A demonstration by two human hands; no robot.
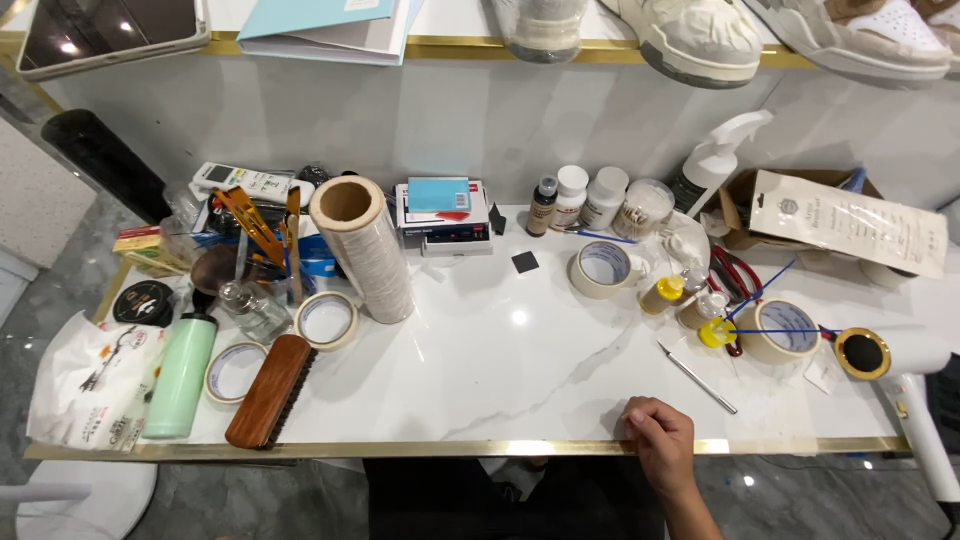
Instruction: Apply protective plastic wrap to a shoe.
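Resting curled and empty on desk (480,340) edge: right hand (660,437); scalpel (697,377) lying untouched nearby; left hand unseen; nothing begun.

One hand (660,437) in shot, the right one, coming up at the front edge of the white marble-look bench with its gold trim (420,449). It's bare: no glove, no ring to be seen, no watch or band at the wrist. The forearm running down to the bottom of the picture is bare too, no sleeve on the part that shows. Below the bench edge there's dark clothing (500,500), black or close to it, plain, no markings I can make out.
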